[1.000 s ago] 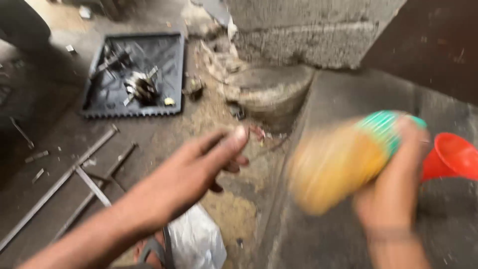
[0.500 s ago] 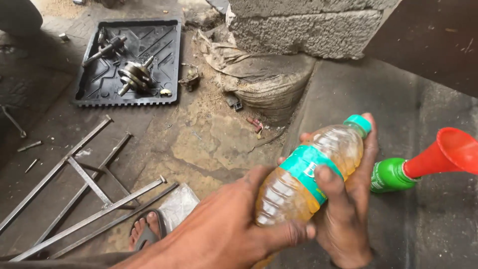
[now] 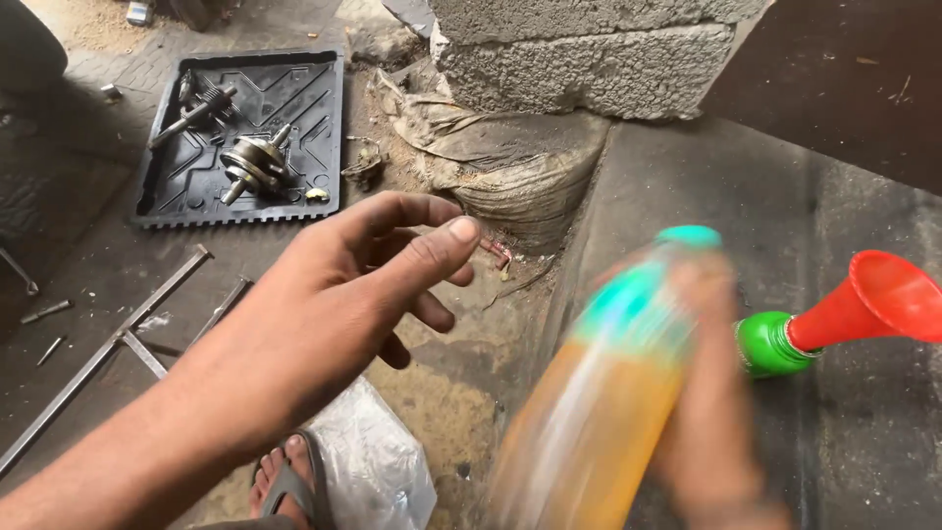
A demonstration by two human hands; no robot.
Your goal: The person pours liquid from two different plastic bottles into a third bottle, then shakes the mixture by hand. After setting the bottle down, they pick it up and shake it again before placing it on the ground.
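1. The right hand (image 3: 711, 393) is wrapped around a plastic bottle (image 3: 599, 402) of amber liquid with a teal cap and teal label; both are smeared by motion blur, so the grip shows only roughly.
2. The bottle is tilted, cap end up and away, at the lower right of the view, above the dark floor.
3. The left hand (image 3: 363, 285) is empty and open, fingers loosely curled, thumb out, held in the air well apart from the bottle.
4. Just beside the bottle's cap end, a red funnel (image 3: 873, 299) sits in the neck of a green bottle (image 3: 770, 344) lying on the floor.
5. At upper left a black tray (image 3: 294, 118) holds metal engine parts (image 3: 250, 162).
6. Thin metal rods (image 3: 108, 344) lie on the ground at left; a sandalled foot (image 3: 285, 481) and a clear plastic bag (image 3: 378, 471) show below the left arm.
7. A grey concrete block (image 3: 589, 49) stands at top centre.
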